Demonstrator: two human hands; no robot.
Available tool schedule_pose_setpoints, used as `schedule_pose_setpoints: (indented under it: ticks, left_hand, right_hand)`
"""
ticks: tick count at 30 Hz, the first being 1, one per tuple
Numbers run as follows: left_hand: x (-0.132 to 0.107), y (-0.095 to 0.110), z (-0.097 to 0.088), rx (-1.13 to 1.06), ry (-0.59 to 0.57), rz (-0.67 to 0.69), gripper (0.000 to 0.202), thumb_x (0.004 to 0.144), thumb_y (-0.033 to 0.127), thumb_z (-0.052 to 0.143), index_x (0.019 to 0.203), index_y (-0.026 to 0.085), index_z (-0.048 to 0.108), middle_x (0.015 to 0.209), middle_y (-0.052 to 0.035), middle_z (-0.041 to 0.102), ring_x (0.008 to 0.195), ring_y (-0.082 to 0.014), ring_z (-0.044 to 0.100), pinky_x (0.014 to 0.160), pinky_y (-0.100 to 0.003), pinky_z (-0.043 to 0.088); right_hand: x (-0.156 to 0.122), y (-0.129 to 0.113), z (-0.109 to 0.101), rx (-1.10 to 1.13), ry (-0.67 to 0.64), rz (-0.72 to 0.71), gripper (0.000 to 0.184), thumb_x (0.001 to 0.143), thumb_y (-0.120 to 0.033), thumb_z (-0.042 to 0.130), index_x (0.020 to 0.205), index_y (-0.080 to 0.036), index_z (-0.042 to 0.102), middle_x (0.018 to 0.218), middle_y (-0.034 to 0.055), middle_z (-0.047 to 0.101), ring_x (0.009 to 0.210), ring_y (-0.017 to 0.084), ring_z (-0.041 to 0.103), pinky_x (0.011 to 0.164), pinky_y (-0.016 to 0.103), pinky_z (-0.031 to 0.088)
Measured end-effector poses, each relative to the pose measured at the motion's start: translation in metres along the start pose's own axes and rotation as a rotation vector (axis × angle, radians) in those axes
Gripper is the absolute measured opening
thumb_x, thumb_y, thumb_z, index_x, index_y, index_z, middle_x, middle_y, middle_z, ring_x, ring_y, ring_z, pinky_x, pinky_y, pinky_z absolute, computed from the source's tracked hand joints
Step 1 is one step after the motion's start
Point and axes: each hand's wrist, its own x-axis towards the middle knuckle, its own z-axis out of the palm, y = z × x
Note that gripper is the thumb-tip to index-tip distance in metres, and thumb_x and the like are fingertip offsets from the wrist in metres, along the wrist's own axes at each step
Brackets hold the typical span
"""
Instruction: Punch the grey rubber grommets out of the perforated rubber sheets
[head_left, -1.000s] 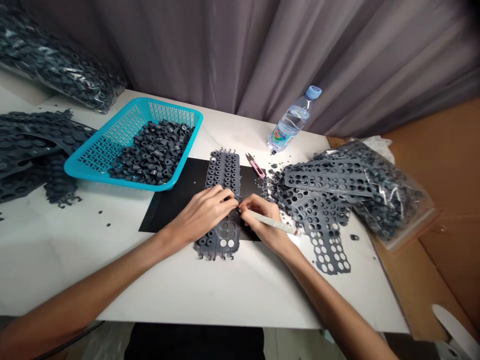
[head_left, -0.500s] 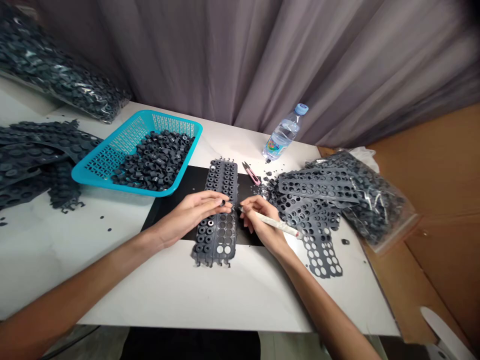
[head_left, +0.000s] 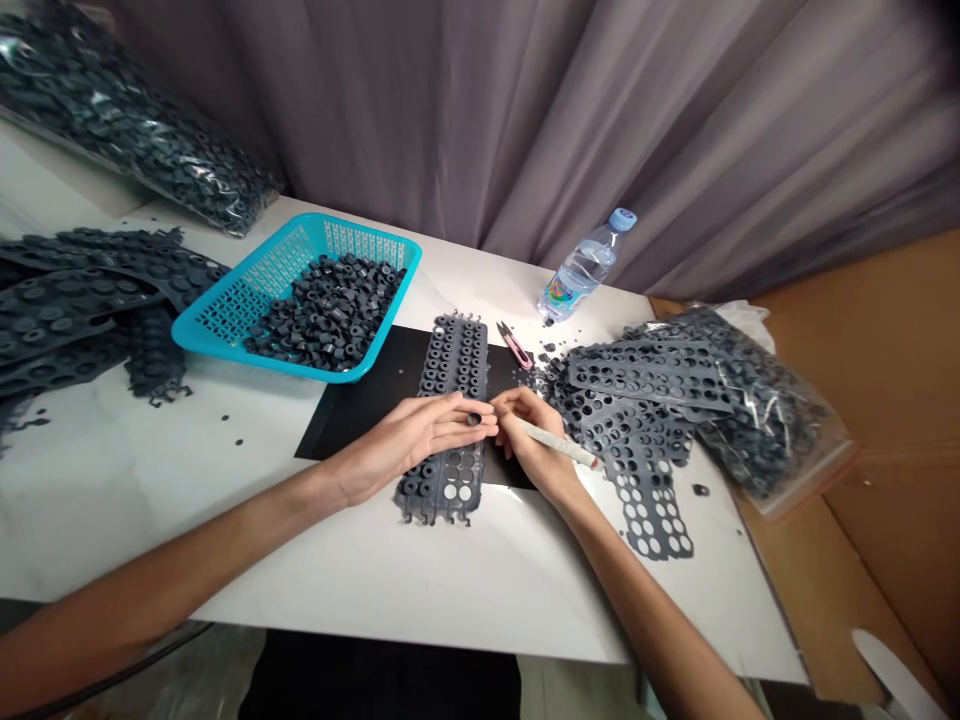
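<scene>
My left hand (head_left: 409,440) reaches over the sheet with its fingers nearly straight, a small black rubber ring (head_left: 474,419) held at the fingers. My right hand (head_left: 536,440) is closed round a whitish pen-like tool (head_left: 559,441) with a reddish end; its tip is hidden at the fingers. Both hands' fingertips meet or nearly meet. Beneath them lies a dark rubber sheet (head_left: 455,360) of moulded ring parts in rows, with some open round holes near its front end. It rests partly on a black mat (head_left: 341,420).
A blue basket (head_left: 187,335) of loose black parts stands left. Dark sheets (head_left: 75,310) lie farther left, below a bag of parts (head_left: 150,130). Rightward are punched sheets (head_left: 649,375), another bag (head_left: 780,440), pink thread snips (head_left: 514,345) and a water bottle (head_left: 581,268).
My left hand has moved right and closer to my right hand, carrying the ring. The whole scene sits slightly farther right, as the camera has turned.
</scene>
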Motion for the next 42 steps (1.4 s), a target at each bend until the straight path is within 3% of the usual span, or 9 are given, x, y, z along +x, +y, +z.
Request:
schedule_pose_setpoints:
  ticks: [7,9,14,17,20,22,25,27,42]
  left_hand:
    - [-0.001,0.004,0.002,0.157,0.018,0.044,0.043,0.11,0.047,0.053,0.125,0.015,0.077,0.13,-0.0147,0.079,0.128,-0.0322,0.073,0.121,-0.049,0.052]
    - [-0.003,0.012,-0.005,0.42,0.166,0.209,0.043,0.111,0.049,0.052,0.124,0.018,0.077,0.13,-0.0122,0.079,0.118,-0.0297,0.078,0.113,-0.047,0.058]
    - [-0.008,0.052,-0.055,1.273,0.778,0.782,0.029,0.112,0.036,0.05,0.115,0.025,0.077,0.122,-0.0053,0.081,0.117,-0.0259,0.075,0.112,-0.048,0.055]
    - [-0.005,0.066,-0.077,1.565,0.881,0.912,0.022,0.109,0.028,0.055,0.103,0.023,0.075,0.121,-0.0032,0.081,0.132,-0.0289,0.067,0.123,-0.058,0.042]
    - [-0.001,0.056,-0.067,1.666,0.791,0.974,0.012,0.104,0.025,0.064,0.095,0.022,0.072,0.112,-0.0037,0.081,0.125,-0.0301,0.067,0.118,-0.056,0.044]
    - [0.001,0.04,-0.05,1.649,0.551,0.921,0.009,0.103,0.024,0.065,0.097,0.022,0.072,0.108,-0.0049,0.079,0.114,-0.0279,0.068,0.109,-0.049,0.05]
    - [0.003,0.014,-0.028,1.568,0.15,0.676,0.015,0.106,0.025,0.062,0.119,0.021,0.068,0.118,-0.0058,0.076,0.113,-0.0248,0.067,0.105,-0.043,0.053]
    - [0.004,0.002,-0.025,1.504,0.034,0.536,0.022,0.106,0.022,0.061,0.128,0.02,0.065,0.122,-0.0057,0.074,0.115,-0.0239,0.066,0.103,-0.041,0.053]
    - [0.006,-0.005,-0.032,1.397,0.011,0.422,0.009,0.105,0.02,0.061,0.113,0.021,0.065,0.111,-0.0043,0.071,0.113,-0.0243,0.064,0.101,-0.04,0.051]
  right_hand:
    - [0.001,0.005,-0.002,-0.059,-0.033,-0.01,0.016,0.099,-0.035,0.062,0.1,-0.02,0.065,0.069,-0.0016,0.062,0.056,0.014,0.057,0.049,0.023,0.042]
    - [0.0,0.006,-0.002,-0.072,-0.027,-0.004,0.013,0.098,-0.032,0.062,0.1,-0.02,0.066,0.073,-0.0005,0.065,0.059,0.014,0.059,0.05,0.023,0.044]
    - [-0.001,0.003,0.0,-0.072,-0.016,-0.002,0.011,0.095,-0.027,0.059,0.099,-0.02,0.066,0.079,0.0009,0.066,0.06,0.014,0.06,0.05,0.023,0.045]
    - [-0.003,0.001,-0.002,-0.055,-0.028,-0.027,0.01,0.092,-0.022,0.06,0.098,-0.021,0.068,0.076,-0.0006,0.064,0.059,0.013,0.059,0.049,0.022,0.044]
    - [-0.006,0.0,-0.002,0.003,-0.051,-0.001,0.013,0.088,-0.018,0.061,0.098,-0.021,0.068,0.075,-0.0025,0.064,0.057,0.012,0.059,0.049,0.021,0.045]
    - [-0.008,-0.002,0.001,0.06,-0.078,0.038,0.013,0.088,-0.018,0.062,0.1,-0.022,0.067,0.078,-0.0024,0.066,0.056,0.011,0.059,0.048,0.021,0.047]
    - [-0.009,-0.003,0.008,0.098,-0.115,0.053,0.009,0.089,-0.02,0.063,0.098,-0.021,0.066,0.079,-0.0019,0.067,0.057,0.013,0.061,0.048,0.022,0.052]
    - [-0.01,-0.003,0.011,0.09,-0.116,0.038,0.005,0.09,-0.021,0.064,0.095,-0.021,0.066,0.077,-0.0019,0.067,0.057,0.013,0.062,0.048,0.022,0.053]
    - [-0.012,-0.005,0.013,0.022,-0.113,0.027,0.003,0.093,-0.022,0.066,0.096,-0.022,0.066,0.08,-0.0017,0.068,0.061,0.013,0.063,0.051,0.021,0.051]
